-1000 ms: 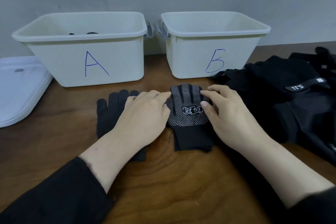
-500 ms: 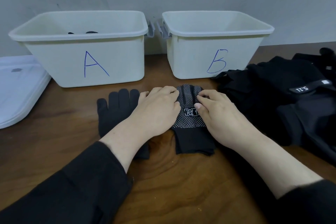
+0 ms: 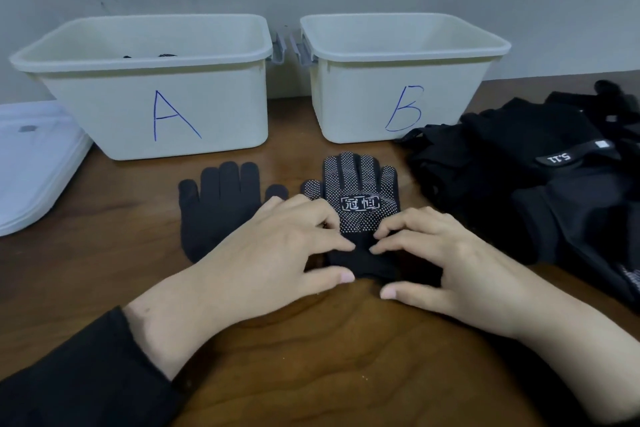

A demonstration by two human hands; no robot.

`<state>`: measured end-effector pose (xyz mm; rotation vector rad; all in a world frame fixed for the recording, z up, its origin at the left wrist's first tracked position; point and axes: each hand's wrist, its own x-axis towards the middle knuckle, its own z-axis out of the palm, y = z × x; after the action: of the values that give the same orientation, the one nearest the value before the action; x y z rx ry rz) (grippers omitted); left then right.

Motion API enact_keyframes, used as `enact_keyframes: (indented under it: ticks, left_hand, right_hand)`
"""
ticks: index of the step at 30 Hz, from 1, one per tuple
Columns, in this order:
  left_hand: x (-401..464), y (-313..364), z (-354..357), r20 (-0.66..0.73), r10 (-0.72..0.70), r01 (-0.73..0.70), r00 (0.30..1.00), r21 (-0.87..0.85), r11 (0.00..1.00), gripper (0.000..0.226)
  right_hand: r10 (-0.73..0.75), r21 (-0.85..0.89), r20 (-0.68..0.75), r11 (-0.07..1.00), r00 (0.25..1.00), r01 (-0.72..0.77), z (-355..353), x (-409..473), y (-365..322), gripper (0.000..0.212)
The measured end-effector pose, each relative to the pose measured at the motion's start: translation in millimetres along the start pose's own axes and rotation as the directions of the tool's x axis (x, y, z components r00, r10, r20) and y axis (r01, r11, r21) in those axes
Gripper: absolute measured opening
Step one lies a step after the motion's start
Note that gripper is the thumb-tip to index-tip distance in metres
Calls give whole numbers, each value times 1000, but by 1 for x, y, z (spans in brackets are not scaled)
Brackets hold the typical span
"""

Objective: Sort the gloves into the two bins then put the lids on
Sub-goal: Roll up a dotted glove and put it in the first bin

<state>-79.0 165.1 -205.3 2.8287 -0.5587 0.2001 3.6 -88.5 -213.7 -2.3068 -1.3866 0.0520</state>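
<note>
A black glove with white grip dots and a printed label lies palm up on the wooden table in front of bin B. My left hand and my right hand meet at its cuff, fingertips on top and thumbs at the cuff's near edge, pinching it. A plain black glove lies flat to its left, in front of bin A, partly under my left hand. Dark glove tips peek over bin A's rim. Bin B's inside is hidden from here.
White lids are stacked at the left edge of the table. A heap of black gloves fills the right side, one with a strap tag. Both bins stand against the grey wall, their clasps nearly touching.
Both hands slid back from the dotted glove's fingers and palm down to its cuff, uncovering the printed label and more of the plain glove.
</note>
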Motion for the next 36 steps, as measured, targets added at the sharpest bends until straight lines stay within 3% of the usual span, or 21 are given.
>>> enact_keyframes:
  ticks: [3, 9, 12, 15, 19, 22, 27, 29, 33, 36]
  left_hand:
    - [-1, 0, -2, 3, -28, 28, 1000, -28, 999, 51]
    - [-1, 5, -6, 36, -44, 43, 998, 16, 999, 62]
    - [0, 9, -6, 32, -57, 56, 998, 25, 998, 59]
    - [1, 14, -4, -28, -50, 50, 998, 26, 998, 32]
    - [-2, 18, 1, -119, -112, 104, 987, -65, 992, 12]
    - [-1, 18, 3, -148, -205, 178, 967, -178, 968, 14]
    - [4, 19, 1, -125, -390, 317, 912, -387, 866, 34]
    - [5, 19, 3, -113, -424, 345, 899, -417, 841, 39]
    - [7, 18, 6, -162, -403, 340, 901, -315, 886, 47]
    - [7, 15, 6, -220, -316, 279, 923, -183, 943, 45]
  right_hand:
    - [15, -25, -30, 1000, 999, -16, 2, 1, -1, 45]
    - [-4, -185, -165, 982, 986, -27, 13, 12, -11, 24]
    - [29, -137, -181, 989, 983, -54, 11, 15, -12, 22]
    - [44, -93, -155, 994, 987, -59, 7, 13, -14, 17]
    - [36, -39, -144, 998, 989, -42, 1, 9, -15, 18]
    - [125, 47, -159, 992, 979, -119, 3, 9, -12, 35]
    - [250, 312, -253, 936, 934, -166, 9, 21, -8, 30]
    - [267, 338, -259, 925, 928, -172, 10, 24, -6, 34]
    - [235, 193, -295, 964, 926, -184, 14, 25, -4, 39]
    - [128, -2, -345, 991, 930, -137, 15, 26, -2, 31]
